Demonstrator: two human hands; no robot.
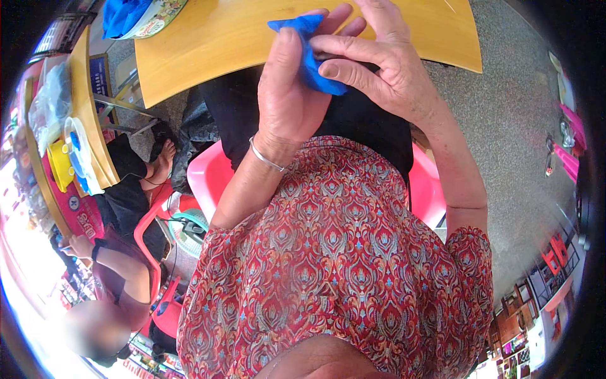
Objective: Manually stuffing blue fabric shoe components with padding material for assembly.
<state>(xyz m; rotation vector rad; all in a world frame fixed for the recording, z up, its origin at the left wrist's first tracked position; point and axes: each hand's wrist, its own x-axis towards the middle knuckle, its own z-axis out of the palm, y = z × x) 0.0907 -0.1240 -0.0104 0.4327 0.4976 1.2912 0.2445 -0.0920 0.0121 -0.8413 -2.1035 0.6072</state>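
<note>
Above the near edge of the yellow-brown table, a small blue felt-like piece rests across the palm of my left hand. My left thumb presses along its left side, while the other left fingers lie partly hidden behind it. The piece has a pointed upper corner and hangs down toward the heel of the palm. My right hand comes in from the right with its fingers spread. Its index finger and thumb reach to the blue piece and touch or nearly touch it. Whether anything tiny sits between those fingertips is not visible.
A round tub full of blue pieces stands on the table at the far left. To the left, another person sits beside a second table with a yellow container and clear plastic. A pink chair is under me.
</note>
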